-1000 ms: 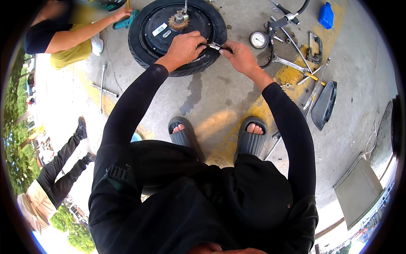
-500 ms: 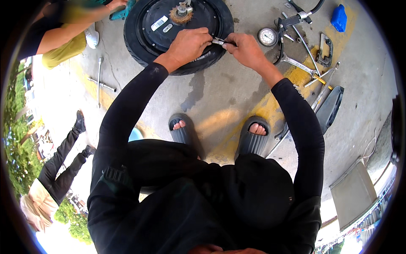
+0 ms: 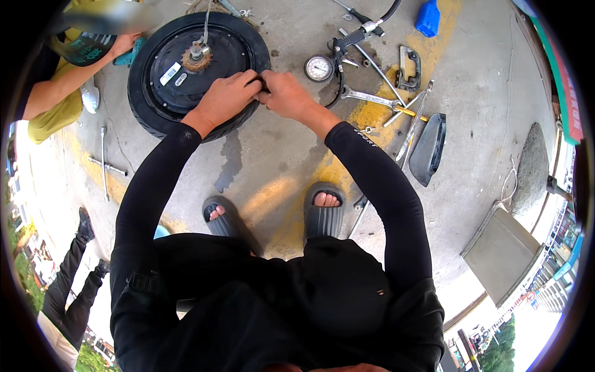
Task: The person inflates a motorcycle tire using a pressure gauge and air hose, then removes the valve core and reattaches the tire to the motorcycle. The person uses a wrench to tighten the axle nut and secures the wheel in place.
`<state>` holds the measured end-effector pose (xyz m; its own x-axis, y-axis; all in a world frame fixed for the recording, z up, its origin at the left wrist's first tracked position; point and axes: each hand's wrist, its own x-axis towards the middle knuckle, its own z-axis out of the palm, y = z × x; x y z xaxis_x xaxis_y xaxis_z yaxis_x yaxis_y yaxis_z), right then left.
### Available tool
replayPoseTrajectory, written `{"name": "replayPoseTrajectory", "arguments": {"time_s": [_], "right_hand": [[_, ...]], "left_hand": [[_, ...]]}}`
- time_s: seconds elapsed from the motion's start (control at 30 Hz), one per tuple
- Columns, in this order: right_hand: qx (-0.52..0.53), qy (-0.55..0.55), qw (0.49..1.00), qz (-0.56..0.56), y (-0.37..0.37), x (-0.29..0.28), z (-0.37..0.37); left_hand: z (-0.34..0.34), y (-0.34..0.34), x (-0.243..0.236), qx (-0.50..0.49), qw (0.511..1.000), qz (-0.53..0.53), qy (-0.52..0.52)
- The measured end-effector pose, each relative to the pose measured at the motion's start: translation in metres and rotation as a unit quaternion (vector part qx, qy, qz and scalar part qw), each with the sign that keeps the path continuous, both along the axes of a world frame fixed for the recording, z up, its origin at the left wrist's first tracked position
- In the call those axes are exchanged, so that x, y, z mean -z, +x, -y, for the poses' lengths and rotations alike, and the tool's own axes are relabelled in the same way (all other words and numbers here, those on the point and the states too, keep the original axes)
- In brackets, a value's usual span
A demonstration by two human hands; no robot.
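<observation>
Is holding bare left hand (image 3: pixel 224 97) and right hand (image 3: pixel 286 97) close together, seemingly for steadiness, with curled fingers (image 3: pixel 250 78), cannot tell whether pinching anything, and with round, black rubber-tyred wheel (image 3: pixel 186 93) lying flat below them.

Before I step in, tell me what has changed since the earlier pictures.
The left hand and right hand have drawn closer together; the silver fitting between them no longer shows. The view has swung right, so the scene sits further left. Wheel, gauge and blue bottle lie as before.
</observation>
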<state>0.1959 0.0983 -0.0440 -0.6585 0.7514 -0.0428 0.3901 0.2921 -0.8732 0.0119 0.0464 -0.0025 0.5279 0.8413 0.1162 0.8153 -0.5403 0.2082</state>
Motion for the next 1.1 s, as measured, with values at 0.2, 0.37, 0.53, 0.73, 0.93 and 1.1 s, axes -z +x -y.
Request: {"name": "replayPoseTrajectory", "arguments": {"time_s": [0.2, 0.37, 0.53, 0.73, 0.93, 1.1], "right_hand": [[-0.085, 0.099, 0.991, 0.037, 0.055, -0.031, -0.032], [-0.049, 0.425, 0.800, 0.420, 0.128, -0.025, -0.107], [-0.128, 0.391, 0.761, 0.502, 0.141, 0.005, -0.139], [-0.176, 0.406, 0.724, 0.530, 0.129, -0.007, -0.155], [-0.260, 0.386, 0.697, 0.545, 0.141, -0.075, -0.117], [-0.259, 0.415, 0.665, 0.563, 0.154, -0.037, -0.108]], "left_hand": [[0.000, 0.000, 0.002, 0.023, 1.000, 0.011, 0.014], [0.010, -0.004, -0.008, 0.016, 1.000, -0.009, 0.009], [-0.003, 0.000, 0.004, 0.044, 0.999, 0.025, -0.013], [0.009, -0.012, 0.003, 0.024, 1.000, 0.004, 0.013], [0.000, -0.008, 0.007, 0.037, 0.998, 0.035, 0.031], [0.000, -0.004, 0.006, 0.014, 1.000, -0.001, -0.008]]}}
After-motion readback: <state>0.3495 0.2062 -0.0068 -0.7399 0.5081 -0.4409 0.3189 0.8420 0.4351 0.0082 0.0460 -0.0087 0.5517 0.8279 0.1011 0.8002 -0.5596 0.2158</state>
